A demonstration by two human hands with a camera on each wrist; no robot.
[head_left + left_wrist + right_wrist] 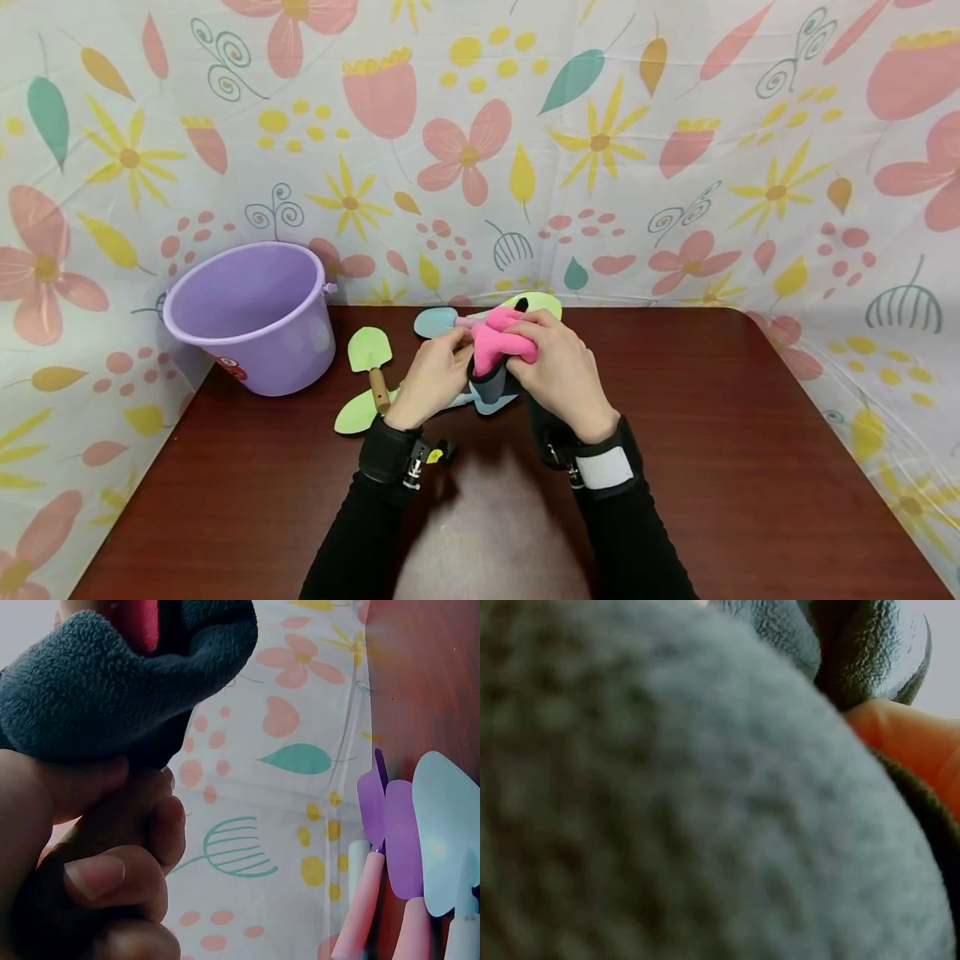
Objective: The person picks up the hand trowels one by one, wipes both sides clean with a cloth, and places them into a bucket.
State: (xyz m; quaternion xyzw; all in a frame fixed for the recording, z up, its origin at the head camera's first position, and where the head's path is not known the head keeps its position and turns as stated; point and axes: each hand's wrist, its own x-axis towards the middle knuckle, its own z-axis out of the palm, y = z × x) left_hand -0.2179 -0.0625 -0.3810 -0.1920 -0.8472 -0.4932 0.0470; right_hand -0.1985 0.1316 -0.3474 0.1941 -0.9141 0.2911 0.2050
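Both hands hold a soft pink and dark grey cloth piece (pixel 492 352) above the back middle of the table. Its rounded pink lobes resemble stubby glove fingers. My left hand (pixel 429 377) pinches its dark edge; in the left wrist view, curled fingers (pixel 120 877) sit below a fuzzy dark grey rim (pixel 82 697) with a pink strip inside. The right hand (pixel 562 371) grips the pink part from the other side. Blurred grey fabric (pixel 690 787) fills most of the right wrist view, beside a shiny, wrinkled dark part (pixel 877 652) and a finger (pixel 907 735).
A purple bucket (pixel 307 350) stands at the back left. Next to it lie light green trowels, one with a wooden handle (pixel 379 390). A blue blade (pixel 435 322) lies behind the hands. Purple blades (pixel 403 840) and a pale blue one (pixel 446 825) show in the left wrist view.
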